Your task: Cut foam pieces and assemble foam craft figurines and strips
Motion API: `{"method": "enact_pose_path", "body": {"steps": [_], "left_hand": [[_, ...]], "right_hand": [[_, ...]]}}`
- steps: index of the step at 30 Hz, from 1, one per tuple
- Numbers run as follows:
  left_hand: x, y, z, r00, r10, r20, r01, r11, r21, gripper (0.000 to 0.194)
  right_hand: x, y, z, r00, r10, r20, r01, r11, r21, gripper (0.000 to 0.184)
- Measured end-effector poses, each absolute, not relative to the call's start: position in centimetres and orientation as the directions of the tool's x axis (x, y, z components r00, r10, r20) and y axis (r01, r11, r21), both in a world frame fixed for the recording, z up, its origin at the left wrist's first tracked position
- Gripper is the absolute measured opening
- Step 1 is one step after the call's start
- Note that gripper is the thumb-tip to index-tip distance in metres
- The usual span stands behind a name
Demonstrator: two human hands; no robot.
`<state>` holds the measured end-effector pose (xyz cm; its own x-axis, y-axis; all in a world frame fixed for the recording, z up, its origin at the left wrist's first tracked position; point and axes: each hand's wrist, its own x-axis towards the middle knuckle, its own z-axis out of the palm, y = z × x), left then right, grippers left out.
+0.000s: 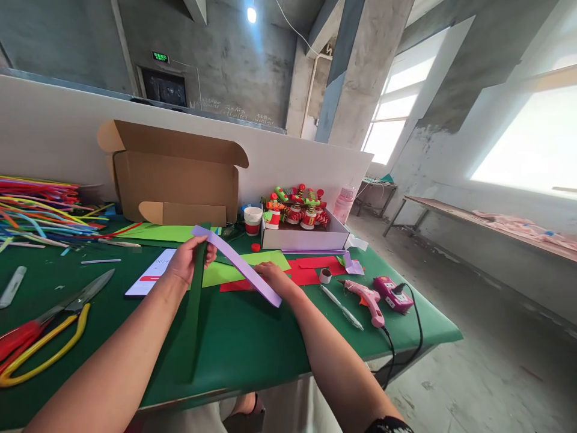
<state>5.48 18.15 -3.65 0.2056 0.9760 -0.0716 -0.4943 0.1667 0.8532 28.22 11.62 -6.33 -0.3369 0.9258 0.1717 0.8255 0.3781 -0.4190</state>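
My left hand (188, 260) pinches a dark green paper strip (195, 322), which hangs down over the table's front part, together with the upper end of a purple paper strip (234, 257). The purple strip slants down to the right. My right hand (276, 280) is closed at its lower part, with the fingertips partly hidden behind it. Under and behind the hands lie light green paper (220, 274) and red paper (304, 275). A phone (151, 279) lies beside my left wrist.
Large scissors (67, 313) and a white marker (12, 287) lie left. At right are a pen (341, 308), a pink glue gun (367, 300) and a corded pink box (392, 293). Behind stand an open cardboard box (175, 183), paper cups (252, 221) and a white tray (304, 240) of red-green figures.
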Motion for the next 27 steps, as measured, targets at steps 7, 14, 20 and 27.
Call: {"method": "enact_pose_path", "body": {"steps": [7, 14, 20, 27], "left_hand": [[5.6, 18.1, -3.1, 0.13, 0.984, -0.123, -0.648, 0.179, 0.741, 0.017], [5.7, 18.4, -3.7, 0.145, 0.982, -0.118, -0.592, 0.181, 0.786, 0.016], [5.9, 18.3, -3.8, 0.161, 0.977, -0.141, -0.589, 0.21, 0.78, 0.017], [5.5, 18.5, -3.7, 0.179, 0.976, -0.123, -0.603, 0.208, 0.771, 0.02]], "right_hand": [[26.6, 11.8, -5.8, -0.218, 0.972, 0.086, 0.938, 0.233, -0.258, 0.026], [27.9, 11.9, -5.8, -0.143, 0.984, 0.105, 0.95, 0.166, -0.264, 0.033], [28.6, 12.3, -6.3, 0.012, 0.997, 0.073, 0.967, 0.007, -0.256, 0.033], [28.4, 12.3, -6.0, 0.018, 0.996, 0.083, 0.965, 0.004, -0.262, 0.042]]}}
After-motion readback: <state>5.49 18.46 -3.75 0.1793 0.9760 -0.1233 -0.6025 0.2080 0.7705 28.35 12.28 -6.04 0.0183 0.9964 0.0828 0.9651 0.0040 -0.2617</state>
